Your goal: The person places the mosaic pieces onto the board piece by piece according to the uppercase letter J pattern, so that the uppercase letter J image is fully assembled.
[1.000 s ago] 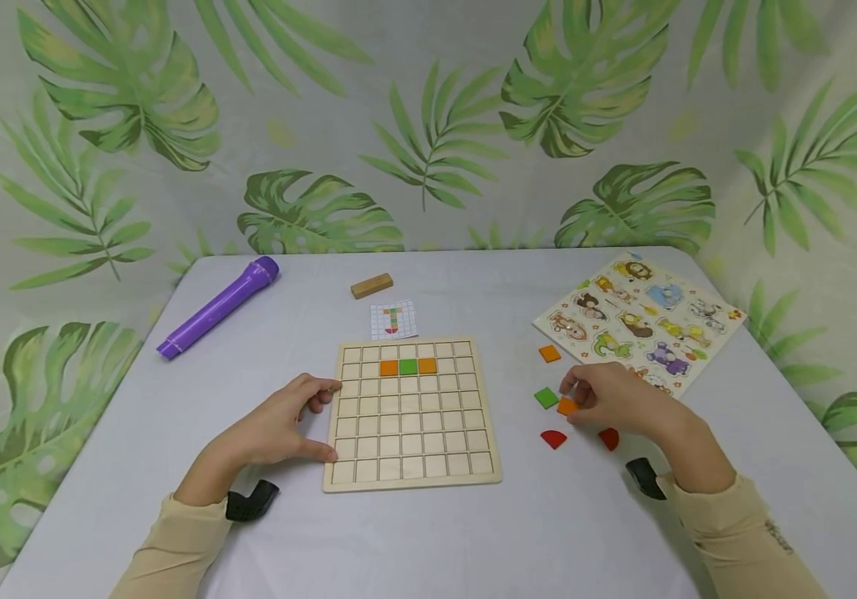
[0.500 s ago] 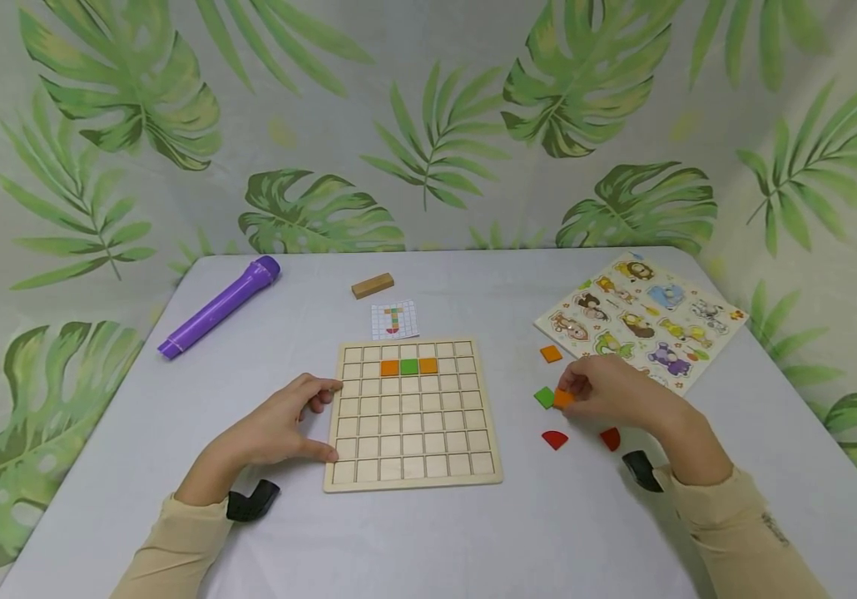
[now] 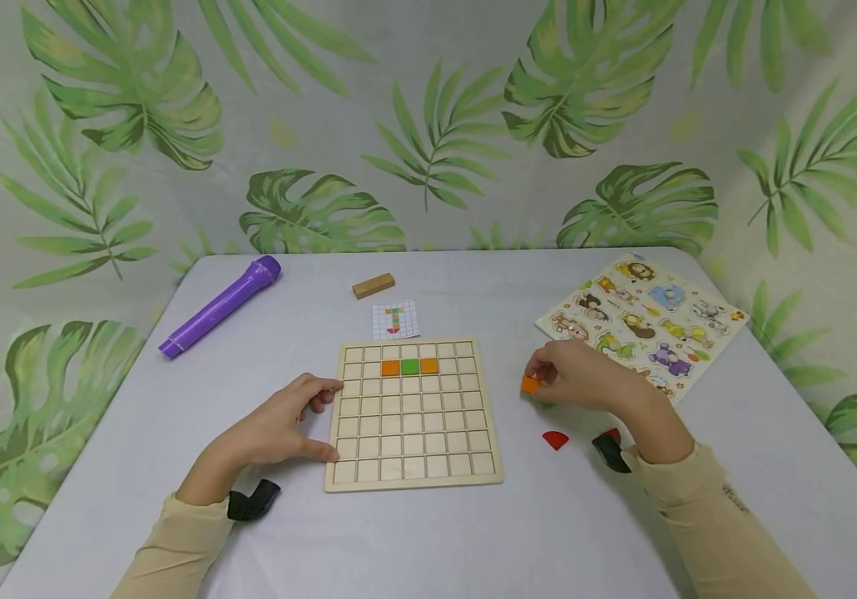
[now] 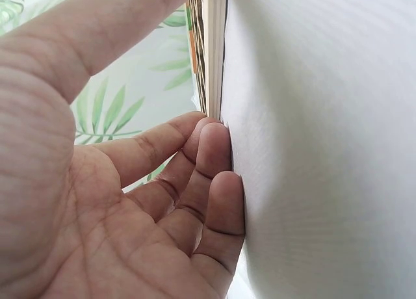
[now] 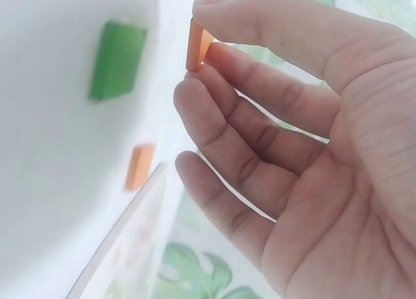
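My right hand (image 3: 586,374) pinches an orange square tile (image 3: 529,383) between thumb and fingers, lifted off the cloth. Below it a green square tile (image 5: 118,60) lies on the table, almost hidden by the hand in the head view. My left hand (image 3: 279,428) rests at the left edge of a wooden grid board (image 3: 411,424), thumb and fingertips touching its side. In one upper row of the board sit an orange tile (image 3: 391,368), a green tile (image 3: 409,366) and another orange tile (image 3: 428,366), side by side.
Red quarter-round pieces (image 3: 556,440) lie near my right wrist, one partly covered. A loose orange tile (image 5: 140,167) is by the animal puzzle board (image 3: 641,312). Behind the grid are a pattern card (image 3: 406,320) and wooden block (image 3: 373,286); a purple microphone (image 3: 219,308) lies left.
My right hand has picked up the orange tile from beside the green one and carried it left toward the grid board. The left hand stays at the board's edge.
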Demonstrator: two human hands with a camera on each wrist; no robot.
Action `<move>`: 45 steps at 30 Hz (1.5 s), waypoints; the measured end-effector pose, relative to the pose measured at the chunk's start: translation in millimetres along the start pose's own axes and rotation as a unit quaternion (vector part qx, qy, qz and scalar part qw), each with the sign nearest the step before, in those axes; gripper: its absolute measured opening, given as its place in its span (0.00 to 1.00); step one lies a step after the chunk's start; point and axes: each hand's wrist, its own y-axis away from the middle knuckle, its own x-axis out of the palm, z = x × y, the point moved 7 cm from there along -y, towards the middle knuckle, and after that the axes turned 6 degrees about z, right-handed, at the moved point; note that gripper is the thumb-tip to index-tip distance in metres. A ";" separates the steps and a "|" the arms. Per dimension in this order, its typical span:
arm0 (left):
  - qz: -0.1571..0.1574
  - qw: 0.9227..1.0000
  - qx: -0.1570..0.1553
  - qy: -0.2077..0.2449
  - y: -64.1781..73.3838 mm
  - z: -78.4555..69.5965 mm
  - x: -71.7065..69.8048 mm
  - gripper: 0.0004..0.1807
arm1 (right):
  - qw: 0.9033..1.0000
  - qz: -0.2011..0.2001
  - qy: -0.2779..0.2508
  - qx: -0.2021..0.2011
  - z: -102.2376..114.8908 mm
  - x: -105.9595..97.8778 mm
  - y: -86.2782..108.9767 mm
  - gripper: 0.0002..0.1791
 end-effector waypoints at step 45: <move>0.003 1.000 0.002 0.001 -0.1 -0.8 -0.3 0.52 | 0.992 0.063 0.025 -0.105 108.6 46.0 -108.9 0.11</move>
